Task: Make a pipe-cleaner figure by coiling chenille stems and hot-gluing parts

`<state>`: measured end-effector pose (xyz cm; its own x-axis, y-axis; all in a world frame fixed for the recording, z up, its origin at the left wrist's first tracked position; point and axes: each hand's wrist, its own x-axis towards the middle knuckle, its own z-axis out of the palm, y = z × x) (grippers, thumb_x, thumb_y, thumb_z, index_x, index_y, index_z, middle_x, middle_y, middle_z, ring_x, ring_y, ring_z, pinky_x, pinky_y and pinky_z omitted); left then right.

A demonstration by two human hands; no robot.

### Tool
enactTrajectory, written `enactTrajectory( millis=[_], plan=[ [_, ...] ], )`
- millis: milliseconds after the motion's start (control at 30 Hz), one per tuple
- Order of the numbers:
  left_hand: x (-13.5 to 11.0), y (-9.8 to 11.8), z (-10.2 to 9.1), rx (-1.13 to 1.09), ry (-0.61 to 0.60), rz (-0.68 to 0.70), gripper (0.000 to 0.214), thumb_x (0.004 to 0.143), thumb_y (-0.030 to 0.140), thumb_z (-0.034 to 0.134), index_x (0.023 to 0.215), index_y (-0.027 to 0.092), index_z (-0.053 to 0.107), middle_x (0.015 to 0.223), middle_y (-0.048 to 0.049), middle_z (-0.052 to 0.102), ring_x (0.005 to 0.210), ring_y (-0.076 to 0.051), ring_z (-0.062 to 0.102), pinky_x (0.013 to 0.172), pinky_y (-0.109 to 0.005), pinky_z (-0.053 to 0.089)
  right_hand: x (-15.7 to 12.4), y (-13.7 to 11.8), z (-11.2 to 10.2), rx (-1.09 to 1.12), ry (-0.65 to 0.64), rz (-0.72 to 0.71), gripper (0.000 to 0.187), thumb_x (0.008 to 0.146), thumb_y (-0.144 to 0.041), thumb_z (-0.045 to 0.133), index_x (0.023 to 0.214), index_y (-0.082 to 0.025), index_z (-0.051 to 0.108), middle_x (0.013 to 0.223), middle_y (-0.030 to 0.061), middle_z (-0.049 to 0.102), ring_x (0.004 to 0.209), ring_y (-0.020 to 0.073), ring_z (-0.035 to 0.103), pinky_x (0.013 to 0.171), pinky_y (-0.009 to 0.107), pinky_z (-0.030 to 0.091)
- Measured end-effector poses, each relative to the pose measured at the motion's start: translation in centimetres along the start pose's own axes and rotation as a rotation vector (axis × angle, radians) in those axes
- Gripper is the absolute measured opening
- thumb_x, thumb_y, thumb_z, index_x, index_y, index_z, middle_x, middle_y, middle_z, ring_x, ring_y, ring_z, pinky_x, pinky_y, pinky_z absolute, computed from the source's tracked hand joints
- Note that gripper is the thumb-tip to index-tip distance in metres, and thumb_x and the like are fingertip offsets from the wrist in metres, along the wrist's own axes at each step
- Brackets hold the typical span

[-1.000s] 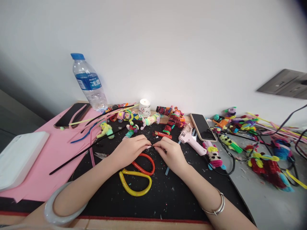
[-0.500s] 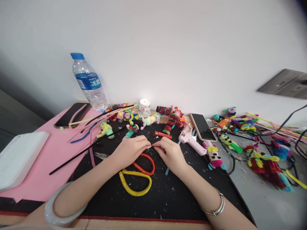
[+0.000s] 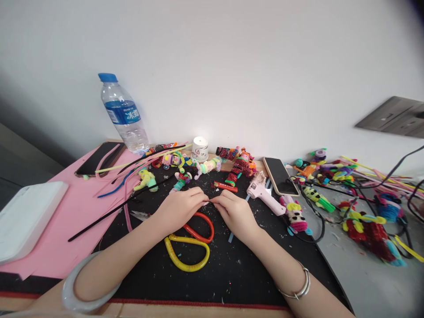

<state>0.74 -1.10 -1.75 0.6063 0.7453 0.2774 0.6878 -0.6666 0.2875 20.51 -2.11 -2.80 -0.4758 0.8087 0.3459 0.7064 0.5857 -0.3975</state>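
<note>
My left hand [image 3: 180, 206] and my right hand [image 3: 233, 212] rest on the black mat [image 3: 232, 274], fingertips pinched together and meeting at the middle. Between them they hold a small thin piece that I cannot make out. Scissors with one red and one yellow handle loop [image 3: 188, 247] lie under and just in front of my left hand. A pink glue gun [image 3: 265, 198] lies right of my right hand. A long black pipe cleaner [image 3: 112, 211] runs off to the left of my left hand.
Water bottle [image 3: 124, 115], small white cup [image 3: 200, 148] and several pipe-cleaner figures [image 3: 238, 165] stand along the wall. Two phones [image 3: 280, 175] [image 3: 99, 158], pink sheet [image 3: 66, 229], white box [image 3: 26, 216] at left. More figures [image 3: 364, 223] and black cables [image 3: 318, 221] at right.
</note>
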Motion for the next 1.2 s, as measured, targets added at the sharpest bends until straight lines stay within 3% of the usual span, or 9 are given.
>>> enactTrajectory(
  millis=[133,533,1033,1200],
  plan=[
    [0.0,0.0,0.1,0.033,-0.01,-0.015,0.025,0.094,0.027,0.04,0.106,0.021,0.061,0.1,-0.0027,0.065,0.08,-0.014,0.063,0.068,-0.024,0.043,0.0,0.0,0.0,-0.008,-0.003,-0.022,0.021,0.093,-0.019,0.046,0.095,-0.019,0.066,0.083,0.0042,0.061,0.075,0.014,0.062,0.069,0.023,0.049],
    [0.0,0.3,-0.2,0.127,0.004,0.06,0.03,0.096,0.024,0.034,0.095,0.02,0.064,0.085,-0.0022,0.066,0.072,-0.012,0.062,0.06,-0.022,0.039,0.0,-0.4,-0.1,-0.09,-0.002,-0.017,0.02,0.093,-0.019,0.045,0.093,-0.019,0.065,0.085,0.0047,0.063,0.078,0.0141,0.063,0.069,0.022,0.048],
    [-0.1,0.7,0.5,0.09,0.061,-0.041,0.024,0.092,0.023,0.042,0.088,0.019,0.065,0.08,-0.0023,0.065,0.072,-0.014,0.061,0.061,-0.025,0.039,0.1,-1.0,0.1,-0.133,0.028,0.035,0.019,0.092,-0.018,0.044,0.09,-0.017,0.064,0.084,0.0054,0.063,0.076,0.0157,0.064,0.062,0.023,0.047],
    [0.1,1.4,0.5,0.045,0.067,-0.108,0.024,0.09,0.022,0.043,0.077,0.016,0.063,0.076,-0.0025,0.062,0.068,-0.014,0.058,0.06,-0.025,0.039,0.2,-1.5,0.4,-0.152,0.067,0.066,0.019,0.091,-0.019,0.045,0.084,-0.017,0.062,0.081,0.0051,0.063,0.071,0.0153,0.063,0.058,0.022,0.045]
  ],
)
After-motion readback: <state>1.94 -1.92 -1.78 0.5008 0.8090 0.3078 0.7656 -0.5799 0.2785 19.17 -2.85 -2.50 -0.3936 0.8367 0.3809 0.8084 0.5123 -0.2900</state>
